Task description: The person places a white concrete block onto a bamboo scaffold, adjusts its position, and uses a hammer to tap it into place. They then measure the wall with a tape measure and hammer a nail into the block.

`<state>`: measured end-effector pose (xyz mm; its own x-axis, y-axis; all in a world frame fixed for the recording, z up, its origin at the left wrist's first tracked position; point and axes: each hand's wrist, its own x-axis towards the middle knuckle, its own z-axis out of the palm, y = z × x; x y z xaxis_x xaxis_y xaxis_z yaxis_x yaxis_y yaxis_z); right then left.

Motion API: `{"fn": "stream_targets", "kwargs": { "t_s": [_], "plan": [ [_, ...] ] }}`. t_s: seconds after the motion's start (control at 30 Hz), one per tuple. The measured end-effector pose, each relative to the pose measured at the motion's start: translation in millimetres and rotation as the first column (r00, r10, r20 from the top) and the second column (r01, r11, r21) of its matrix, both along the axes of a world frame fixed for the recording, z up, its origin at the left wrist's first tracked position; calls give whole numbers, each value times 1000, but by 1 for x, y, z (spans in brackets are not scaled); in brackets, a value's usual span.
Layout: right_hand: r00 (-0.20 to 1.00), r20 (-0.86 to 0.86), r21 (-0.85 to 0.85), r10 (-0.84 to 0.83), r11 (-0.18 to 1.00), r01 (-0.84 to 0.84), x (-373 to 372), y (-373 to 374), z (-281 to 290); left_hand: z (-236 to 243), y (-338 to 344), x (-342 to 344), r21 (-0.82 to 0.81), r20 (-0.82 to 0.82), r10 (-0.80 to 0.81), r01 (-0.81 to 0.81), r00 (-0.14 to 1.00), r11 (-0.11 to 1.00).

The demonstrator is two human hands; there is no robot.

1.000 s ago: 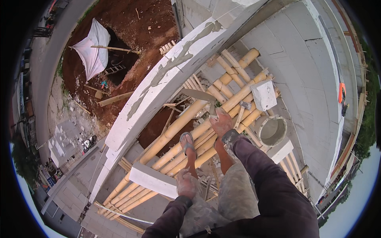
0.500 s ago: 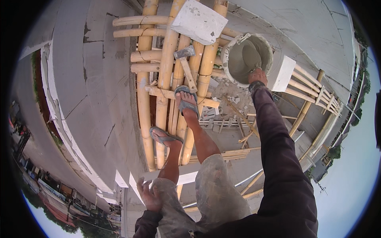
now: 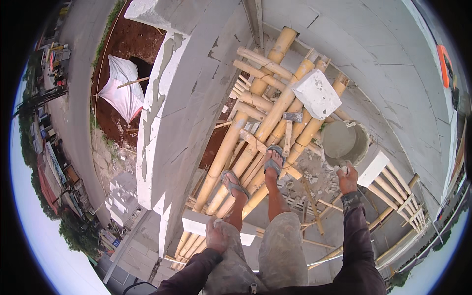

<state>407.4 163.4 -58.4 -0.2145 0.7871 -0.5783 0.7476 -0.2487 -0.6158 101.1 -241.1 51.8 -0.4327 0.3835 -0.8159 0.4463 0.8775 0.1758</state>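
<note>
My right hand [image 3: 348, 179] grips a trowel [image 3: 340, 167] by its handle at the front rim of a round bucket [image 3: 366, 147] of grey mortar [image 3: 338, 138]; the blade is hard to make out against the mortar. My left hand [image 3: 216, 236] rests on my left knee, fingers loosely apart, holding nothing visible. A hammer [image 3: 290, 129] lies on bamboo poles [image 3: 221, 160] beside my sandaled feet. Above it is a white block [image 3: 316, 96]. Another white block [image 3: 369, 169] sits right of the bucket.
I am high on a bamboo platform with gaps showing rubble below. A white block wall [image 3: 187, 123] with a mortar bead runs left, above red soil, a tarp [image 3: 120, 83] and a road [image 3: 78, 123]. A curved block wall [image 3: 393, 59] bounds the right, with an orange tool [image 3: 445, 66] on it.
My right hand carried the trowel from over the poles into the bucket, then back toward its front rim. The view has swung around. My left hand stays by my knee.
</note>
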Motion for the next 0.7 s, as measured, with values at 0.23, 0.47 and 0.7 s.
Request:
{"fn": "stream_targets", "kwargs": {
  "t_s": [0.23, 0.47, 0.7],
  "plan": [
    [704, -37, 56, 710, 705, -708, -261, 109, 56, 8, -7, 39, 48, -54, 289, -287, 956, 957],
    [483, -390, -4, 784, 523, -852, -528, 216, 85, 10, -4, 57, 145, -134, 470, -452, 872, 880],
    [549, -553, -235, 627, 515, -825, -493, 285, 99, 11, -7, 57, 182, -112, 457, -434, 882, 882]
  ]
}}
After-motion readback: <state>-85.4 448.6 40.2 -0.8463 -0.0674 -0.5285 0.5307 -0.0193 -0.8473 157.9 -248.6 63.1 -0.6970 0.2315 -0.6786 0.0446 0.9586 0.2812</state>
